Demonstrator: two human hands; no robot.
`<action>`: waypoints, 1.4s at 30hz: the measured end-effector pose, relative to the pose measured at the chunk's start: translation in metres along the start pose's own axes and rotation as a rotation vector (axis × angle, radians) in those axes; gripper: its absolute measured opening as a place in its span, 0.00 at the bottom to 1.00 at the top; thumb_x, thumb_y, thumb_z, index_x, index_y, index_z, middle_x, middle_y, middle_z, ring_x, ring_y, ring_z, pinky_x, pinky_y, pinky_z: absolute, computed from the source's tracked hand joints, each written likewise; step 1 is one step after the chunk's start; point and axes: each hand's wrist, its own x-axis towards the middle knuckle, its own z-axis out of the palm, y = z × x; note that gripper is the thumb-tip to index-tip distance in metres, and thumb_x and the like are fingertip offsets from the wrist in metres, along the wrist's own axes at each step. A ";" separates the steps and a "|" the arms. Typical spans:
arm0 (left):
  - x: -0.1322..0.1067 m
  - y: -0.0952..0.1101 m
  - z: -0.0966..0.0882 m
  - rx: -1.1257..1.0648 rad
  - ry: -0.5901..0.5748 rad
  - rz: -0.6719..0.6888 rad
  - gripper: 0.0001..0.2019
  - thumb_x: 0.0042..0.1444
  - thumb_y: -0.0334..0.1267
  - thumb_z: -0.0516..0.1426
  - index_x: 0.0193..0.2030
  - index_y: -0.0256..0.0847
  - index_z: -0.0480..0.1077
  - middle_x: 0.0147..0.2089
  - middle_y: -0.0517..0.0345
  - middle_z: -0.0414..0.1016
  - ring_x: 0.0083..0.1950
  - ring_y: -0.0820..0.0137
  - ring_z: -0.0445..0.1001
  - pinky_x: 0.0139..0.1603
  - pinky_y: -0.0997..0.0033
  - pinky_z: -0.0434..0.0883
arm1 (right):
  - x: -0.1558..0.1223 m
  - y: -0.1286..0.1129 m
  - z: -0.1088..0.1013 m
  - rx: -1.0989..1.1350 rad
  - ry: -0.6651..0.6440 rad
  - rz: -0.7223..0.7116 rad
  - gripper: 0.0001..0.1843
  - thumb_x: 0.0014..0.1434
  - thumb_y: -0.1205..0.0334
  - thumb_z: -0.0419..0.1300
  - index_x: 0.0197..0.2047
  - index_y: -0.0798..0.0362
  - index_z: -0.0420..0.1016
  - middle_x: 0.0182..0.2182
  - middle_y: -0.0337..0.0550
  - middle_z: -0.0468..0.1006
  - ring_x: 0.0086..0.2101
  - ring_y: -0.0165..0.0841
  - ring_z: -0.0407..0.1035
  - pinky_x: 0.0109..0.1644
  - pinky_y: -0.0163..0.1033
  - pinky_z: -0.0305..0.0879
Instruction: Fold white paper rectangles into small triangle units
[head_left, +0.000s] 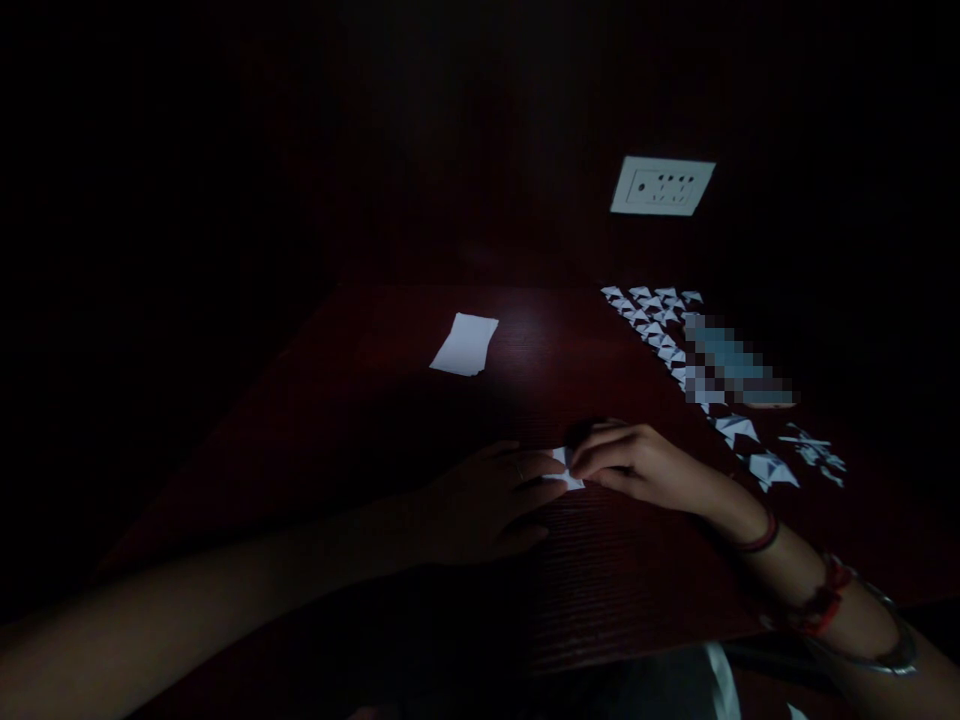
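A small piece of white paper (574,482) with folds in it lies on the dark red tabletop between my hands. My left hand (499,500) lies over its left side, fingers stretched out and apart, with fingertips touching the paper. It sits in deep shadow and wears a ring. From the right, my right hand (637,462) has its fingers bent and closed together on the paper's right edge. Its fingertips are partly hidden. Farther back on the table (555,400) is a stack of white paper sheets (465,345).
Several folded white paper pieces (654,328) stand in rows along the right side. Beside them is a blurred-out bluish object (739,365), and nearer me a small pile of paper strips (814,453). A wall socket (663,187) is above the table's back edge. The surroundings are very dark.
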 end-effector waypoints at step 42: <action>0.002 0.001 -0.001 -0.007 -0.013 0.006 0.19 0.57 0.41 0.47 0.55 0.40 0.52 0.55 0.53 0.59 0.58 0.64 0.54 0.56 0.59 0.52 | -0.006 -0.006 -0.007 -0.093 -0.007 0.086 0.12 0.56 0.66 0.51 0.42 0.53 0.72 0.32 0.41 0.70 0.30 0.27 0.65 0.34 0.32 0.61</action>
